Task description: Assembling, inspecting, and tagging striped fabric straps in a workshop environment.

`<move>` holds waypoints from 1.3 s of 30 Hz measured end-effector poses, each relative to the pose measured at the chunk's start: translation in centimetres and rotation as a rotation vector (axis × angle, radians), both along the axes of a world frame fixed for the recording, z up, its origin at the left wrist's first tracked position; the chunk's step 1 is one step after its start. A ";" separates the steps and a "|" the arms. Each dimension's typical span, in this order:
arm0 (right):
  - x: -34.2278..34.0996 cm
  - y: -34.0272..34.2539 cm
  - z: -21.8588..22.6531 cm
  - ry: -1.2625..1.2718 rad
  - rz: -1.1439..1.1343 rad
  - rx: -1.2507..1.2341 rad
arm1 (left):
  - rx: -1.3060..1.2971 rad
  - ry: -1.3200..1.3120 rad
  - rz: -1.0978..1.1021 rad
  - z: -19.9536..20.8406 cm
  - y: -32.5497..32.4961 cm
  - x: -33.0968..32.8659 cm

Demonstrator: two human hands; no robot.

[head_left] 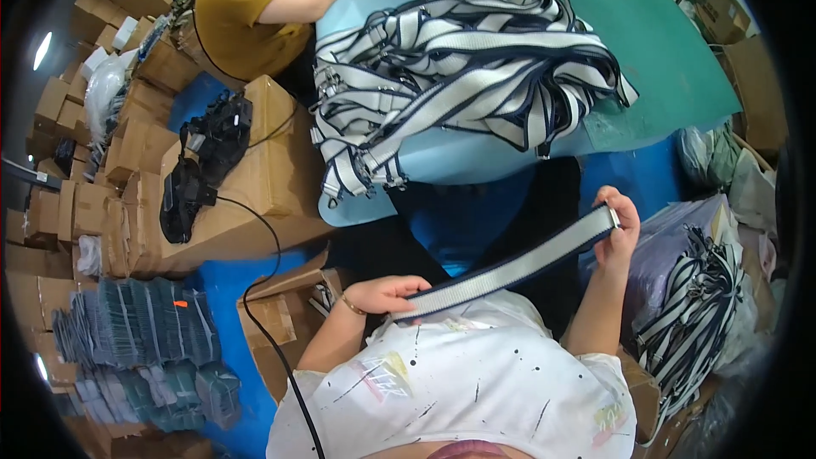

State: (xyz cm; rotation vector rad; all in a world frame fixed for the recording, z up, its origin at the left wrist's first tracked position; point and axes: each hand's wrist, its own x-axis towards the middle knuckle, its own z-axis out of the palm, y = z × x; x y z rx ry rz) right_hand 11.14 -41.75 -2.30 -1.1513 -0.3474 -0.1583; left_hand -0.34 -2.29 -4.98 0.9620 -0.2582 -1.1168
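Strap stretched diagonally, low in left hand, rising to right hand, both gripping ends.

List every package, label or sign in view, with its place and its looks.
Brown cardboard boxes: stacked along the left, plain, rectangular.
Large brown cardboard carton: left of the table, black items on top.
Open brown cardboard box: by the person's left elbow.
Flat dark teal packets: piled lower left.
Clear plastic bags: right, holding striped straps.
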 end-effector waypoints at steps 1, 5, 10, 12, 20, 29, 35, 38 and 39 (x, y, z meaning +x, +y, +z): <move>0.0 0.7 0.0 -0.024 -0.018 -0.050 | -0.042 0.039 0.024 -0.4 0.3 0.1; 0.1 3.3 1.7 -0.075 0.113 -0.235 | 0.051 0.089 0.135 -0.6 0.8 0.5; -0.3 6.5 1.1 -0.027 0.321 -0.303 | 0.033 0.072 0.201 0.4 -0.3 2.1; -0.9 7.9 1.1 -0.088 0.373 -0.457 | 0.051 0.064 0.181 0.5 -0.8 2.4; -4.0 12.4 -1.0 -0.350 0.430 -0.733 | 0.009 0.094 0.175 0.6 -2.8 2.6; -4.6 13.4 -3.5 -0.312 0.456 -0.683 | 0.071 0.101 0.307 -1.3 -4.0 2.2; -5.1 13.4 -4.5 -0.474 0.418 -0.810 | 0.010 0.142 0.454 -2.8 -5.0 1.1; -5.5 13.4 -3.7 -0.454 0.494 -0.909 | 0.027 0.195 0.410 -3.0 -4.8 1.1; -5.2 13.4 -3.7 -0.486 0.530 -0.993 | 0.064 0.213 0.386 -2.8 -4.6 1.4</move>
